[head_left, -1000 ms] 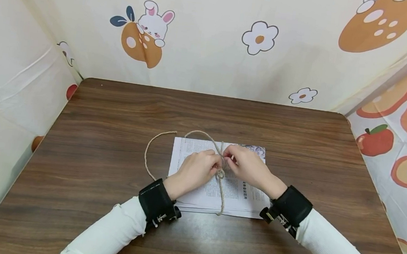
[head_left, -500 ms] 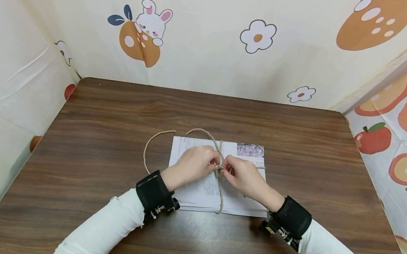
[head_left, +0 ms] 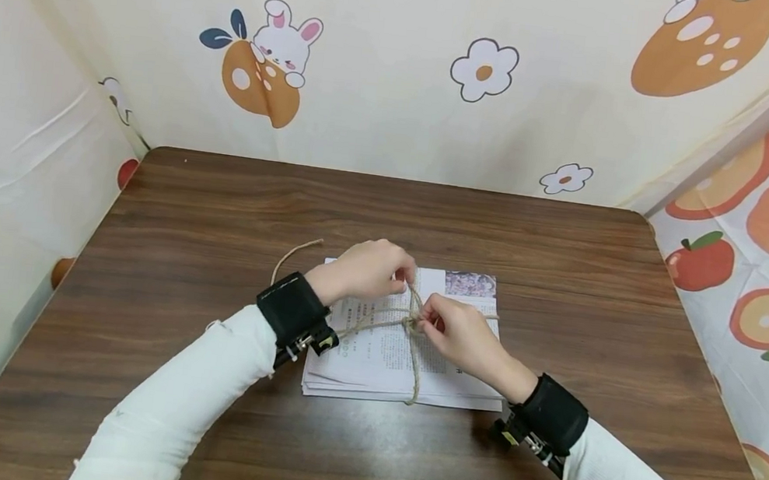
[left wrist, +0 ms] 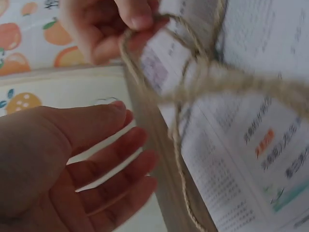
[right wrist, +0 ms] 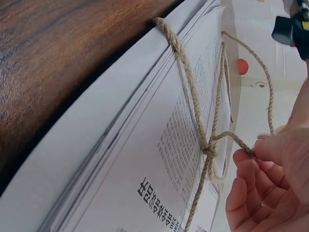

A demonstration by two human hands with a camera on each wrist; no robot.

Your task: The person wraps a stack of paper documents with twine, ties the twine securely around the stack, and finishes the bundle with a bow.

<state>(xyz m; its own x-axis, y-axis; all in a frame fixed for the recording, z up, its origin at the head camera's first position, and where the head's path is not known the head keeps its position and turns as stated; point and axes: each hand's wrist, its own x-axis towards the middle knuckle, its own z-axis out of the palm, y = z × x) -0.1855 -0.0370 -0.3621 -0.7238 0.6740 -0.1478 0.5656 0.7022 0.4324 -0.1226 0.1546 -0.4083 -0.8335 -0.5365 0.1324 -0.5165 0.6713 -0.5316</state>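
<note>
A stack of printed paper sheets lies on the table, bound crosswise with jute twine. My right hand is over its middle; in the right wrist view its thumb and forefinger pinch twine just off the knot. My left hand is above the stack's far left part. The left wrist view shows its fingers loosely bent with nothing between them, close to a loop of twine that runs to the right hand. One loose twine end lies beyond the left forearm.
The brown wooden table extends on all sides of the stack. Behind it stands a cream wall covering with printed rabbits and flowers. Black straps with small cameras circle both wrists.
My left hand has left the knot and moved up and away toward the stack's far edge. The right hand has come slightly down to the knot, where it now pinches the twine.
</note>
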